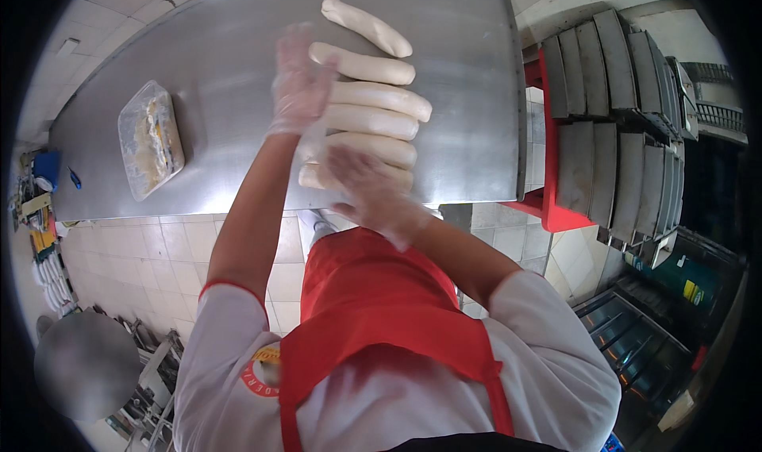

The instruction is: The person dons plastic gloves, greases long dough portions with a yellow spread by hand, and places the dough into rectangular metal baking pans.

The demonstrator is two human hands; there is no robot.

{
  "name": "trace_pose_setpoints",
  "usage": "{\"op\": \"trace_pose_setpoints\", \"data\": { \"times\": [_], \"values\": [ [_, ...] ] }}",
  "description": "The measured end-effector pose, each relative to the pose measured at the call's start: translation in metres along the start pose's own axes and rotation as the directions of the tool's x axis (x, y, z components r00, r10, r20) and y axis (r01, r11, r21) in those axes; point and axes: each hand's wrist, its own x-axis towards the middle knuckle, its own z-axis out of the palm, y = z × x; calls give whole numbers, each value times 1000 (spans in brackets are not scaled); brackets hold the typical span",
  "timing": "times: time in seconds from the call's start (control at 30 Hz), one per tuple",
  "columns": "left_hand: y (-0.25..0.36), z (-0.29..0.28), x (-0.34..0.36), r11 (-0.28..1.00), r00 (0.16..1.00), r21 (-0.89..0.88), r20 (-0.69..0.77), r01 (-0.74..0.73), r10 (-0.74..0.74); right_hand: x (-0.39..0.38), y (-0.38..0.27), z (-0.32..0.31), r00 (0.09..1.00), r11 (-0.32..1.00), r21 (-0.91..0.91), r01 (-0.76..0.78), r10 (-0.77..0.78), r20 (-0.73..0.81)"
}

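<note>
Several long, smooth white dough rolls lie side by side in a row on a steel table. The farthest roll is tilted and sits a little apart from the others. In a clear plastic glove, my left hand is beside the left ends of the farther rolls, fingers stretched out and slightly blurred. My right hand, also gloved, lies over the nearest rolls, fingers spread and partly hiding them. The nearest roll shows its left end. Neither hand is closed around a roll.
On the table's left part stands a clear plastic tub with pale, creamy contents. A small blue item lies near the left edge. At right, metal loaf pans are stacked on a red stand. A tiled floor runs below.
</note>
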Motion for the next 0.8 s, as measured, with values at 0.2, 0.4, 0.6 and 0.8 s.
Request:
{"op": "trace_pose_setpoints", "data": {
  "times": [0.2, 0.4, 0.6, 0.8],
  "values": [
    [43, 140, 101, 821, 997, 567, 5, 63, -80, -135, 80, -114, 954, 936, -183, -299, 289, -82],
    [131, 137, -30, 891, 867, 350, 490, -290, 89, -74, 135, -189, 825, 977, -29, -210, 162, -542],
    [70, -17, -182, 988, 942, -121, 330, 97, -52, 38, 114, -94, 971, 946, -312, 89, -153, -185],
    [-34, -60, -216, 455, 764, -734, 135, 505, -631, 62, -27, 23, 934, 931, -79, 356, -352, 58]
  ]
}}
